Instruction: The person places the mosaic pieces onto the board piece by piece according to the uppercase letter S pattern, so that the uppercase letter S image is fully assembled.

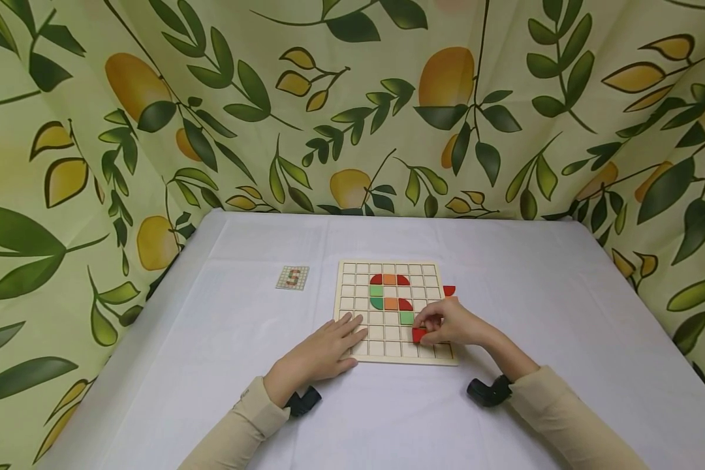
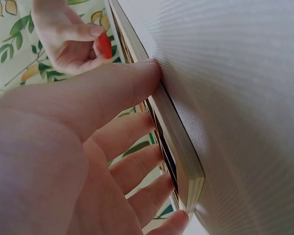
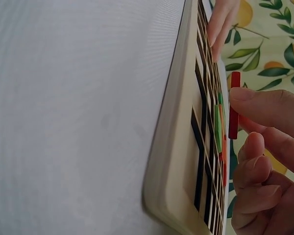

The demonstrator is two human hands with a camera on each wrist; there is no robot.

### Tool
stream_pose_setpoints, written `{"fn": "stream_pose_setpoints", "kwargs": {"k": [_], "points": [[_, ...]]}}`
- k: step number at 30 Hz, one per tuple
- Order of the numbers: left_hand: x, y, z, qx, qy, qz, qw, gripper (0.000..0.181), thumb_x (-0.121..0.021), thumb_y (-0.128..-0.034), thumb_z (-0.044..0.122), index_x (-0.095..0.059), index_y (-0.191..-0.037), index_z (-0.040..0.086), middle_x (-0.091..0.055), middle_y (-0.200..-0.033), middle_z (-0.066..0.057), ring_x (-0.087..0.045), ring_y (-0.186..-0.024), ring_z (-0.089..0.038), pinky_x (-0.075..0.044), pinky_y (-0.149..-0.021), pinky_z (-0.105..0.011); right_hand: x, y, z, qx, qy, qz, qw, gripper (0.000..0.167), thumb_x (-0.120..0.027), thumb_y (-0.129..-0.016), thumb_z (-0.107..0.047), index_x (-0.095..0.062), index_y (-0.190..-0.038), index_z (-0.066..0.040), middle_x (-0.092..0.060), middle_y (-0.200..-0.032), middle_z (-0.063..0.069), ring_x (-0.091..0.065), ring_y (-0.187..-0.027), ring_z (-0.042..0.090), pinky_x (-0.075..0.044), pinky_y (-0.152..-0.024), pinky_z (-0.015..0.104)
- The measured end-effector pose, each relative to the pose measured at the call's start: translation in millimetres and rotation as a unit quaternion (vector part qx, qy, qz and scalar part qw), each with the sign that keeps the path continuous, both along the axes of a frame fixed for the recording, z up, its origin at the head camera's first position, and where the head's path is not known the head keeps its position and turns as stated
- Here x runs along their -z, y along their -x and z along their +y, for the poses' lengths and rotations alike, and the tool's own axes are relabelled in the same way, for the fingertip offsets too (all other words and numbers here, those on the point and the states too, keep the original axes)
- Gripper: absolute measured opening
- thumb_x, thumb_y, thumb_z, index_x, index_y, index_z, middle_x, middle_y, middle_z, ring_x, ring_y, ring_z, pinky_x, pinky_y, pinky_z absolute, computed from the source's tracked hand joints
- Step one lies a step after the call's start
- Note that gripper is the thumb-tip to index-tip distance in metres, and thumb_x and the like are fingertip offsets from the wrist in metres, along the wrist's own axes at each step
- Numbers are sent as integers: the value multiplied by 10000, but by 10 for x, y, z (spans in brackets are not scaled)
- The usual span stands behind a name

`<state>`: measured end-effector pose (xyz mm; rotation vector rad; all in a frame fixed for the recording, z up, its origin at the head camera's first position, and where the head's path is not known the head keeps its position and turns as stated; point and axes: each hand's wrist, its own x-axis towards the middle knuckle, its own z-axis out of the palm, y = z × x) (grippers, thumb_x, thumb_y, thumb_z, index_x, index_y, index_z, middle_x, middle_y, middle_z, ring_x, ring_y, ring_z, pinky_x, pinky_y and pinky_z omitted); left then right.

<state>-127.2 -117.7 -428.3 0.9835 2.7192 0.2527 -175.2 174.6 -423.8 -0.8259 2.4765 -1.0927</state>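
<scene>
A wooden grid board [image 1: 376,349] lies on the white table. Red, orange and green tiles sit in several of its cells in a curved pattern, with a light green square tile [image 1: 407,318] lowest. My right hand [image 1: 451,323] pinches a red tile [image 1: 419,335] between thumb and finger, over the lower right of the board. In the right wrist view this red tile [image 3: 234,110] is edge-on, raised above the board. My left hand [image 1: 323,349] rests on the board's lower left, fingers extended over its top; in the left wrist view the thumb [image 2: 137,73] touches the board's edge.
A small card [image 1: 292,278] with a printed grid pattern lies left of the board. By the board's right edge is a loose red tile [image 1: 450,290], with a bit of orange partly hidden behind my right hand. A leaf-and-fruit patterned curtain [image 1: 376,130] surrounds the table's back and sides.
</scene>
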Motion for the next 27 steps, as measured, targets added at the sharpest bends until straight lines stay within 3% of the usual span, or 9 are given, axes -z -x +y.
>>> {"fn": "stream_pose_setpoints", "kwargs": {"k": [27], "points": [[-6, -12, -5, 18, 17, 19, 10000, 554, -550, -972, 315, -410, -1471, 118, -307, -1594, -108, -271, -1496, -304, -327, -1196, -487, 46, 50, -137, 63, -206, -54, 9998, 135, -785, -758, -71, -731, -881, -53, -527, -674, -32, -443, -613, 27, -381, -549, 140]]}}
